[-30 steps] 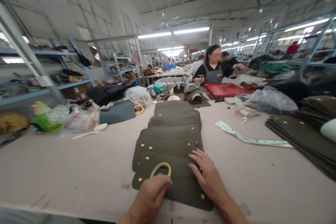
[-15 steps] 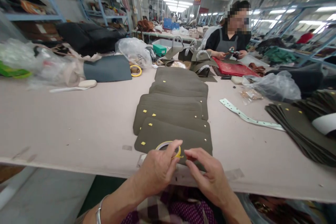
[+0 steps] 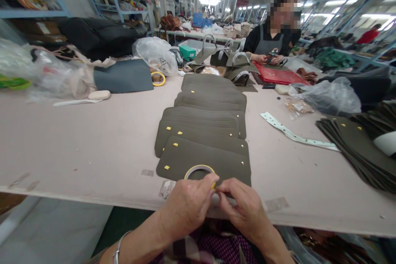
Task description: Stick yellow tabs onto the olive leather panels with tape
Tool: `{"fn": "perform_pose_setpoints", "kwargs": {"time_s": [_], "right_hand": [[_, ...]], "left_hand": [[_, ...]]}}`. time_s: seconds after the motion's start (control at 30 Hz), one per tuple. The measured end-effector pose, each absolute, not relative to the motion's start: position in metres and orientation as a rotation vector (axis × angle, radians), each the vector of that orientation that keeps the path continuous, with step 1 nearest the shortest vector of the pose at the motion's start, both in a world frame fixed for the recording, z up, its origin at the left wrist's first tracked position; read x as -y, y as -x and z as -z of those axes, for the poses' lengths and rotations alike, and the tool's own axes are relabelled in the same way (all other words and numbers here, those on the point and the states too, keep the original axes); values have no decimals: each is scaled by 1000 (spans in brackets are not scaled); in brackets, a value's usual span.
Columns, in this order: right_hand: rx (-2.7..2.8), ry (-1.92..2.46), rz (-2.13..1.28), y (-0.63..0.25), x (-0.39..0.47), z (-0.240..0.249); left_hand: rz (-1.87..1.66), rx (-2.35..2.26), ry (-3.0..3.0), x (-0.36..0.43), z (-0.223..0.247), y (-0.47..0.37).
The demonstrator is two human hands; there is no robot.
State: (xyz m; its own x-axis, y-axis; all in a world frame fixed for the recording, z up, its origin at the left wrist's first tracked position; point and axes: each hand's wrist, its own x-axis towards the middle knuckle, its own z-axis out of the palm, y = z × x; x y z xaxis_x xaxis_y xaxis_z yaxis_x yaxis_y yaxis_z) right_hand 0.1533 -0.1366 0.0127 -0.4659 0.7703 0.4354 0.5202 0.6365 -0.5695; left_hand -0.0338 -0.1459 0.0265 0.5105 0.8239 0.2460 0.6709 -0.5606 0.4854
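A thin roll of yellow tape [image 3: 198,168] is gripped in my left hand [image 3: 190,198], its ring standing up above the fingers. Close by on the right, my right hand [image 3: 243,202] is closed in a pinch at the tape's loose end, touching or nearly touching the left fingertips; the end itself is mostly hidden. Just beyond both hands lies the nearest dark olive panel [image 3: 204,159], with small yellow tape bits at its left end and metal studs at its right. Several more olive panels [image 3: 198,117] overlap behind it in a row going away from me.
A second yellow tape roll [image 3: 158,78] lies by a grey-blue sheet [image 3: 123,76]. On the right are a pale green perforated strip [image 3: 293,137] and a fanned stack of olive panels [image 3: 355,156]. Across the table, a person in an apron [image 3: 272,43] works beside a red tray [image 3: 280,75].
My right hand has come in to the left hand, and its thumb and finger have closed at the tape's end. The view has shifted slightly.
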Motion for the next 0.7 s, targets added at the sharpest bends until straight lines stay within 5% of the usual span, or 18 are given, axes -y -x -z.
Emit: {"fn": "perform_pose_setpoints", "kwargs": {"time_s": [0.2, 0.47, 0.7], "right_hand": [[1996, 1089, -340, -152, 138, -14], [1240, 1493, -1077, -179, 112, -16], [1174, 1593, -1283, -222, 78, -11]], "left_hand": [[-681, -1287, -2527, 134, -24, 22], [-983, -1107, -2652, 116, -37, -13], [-727, -1238, -2724, 104, -6, -12]]}}
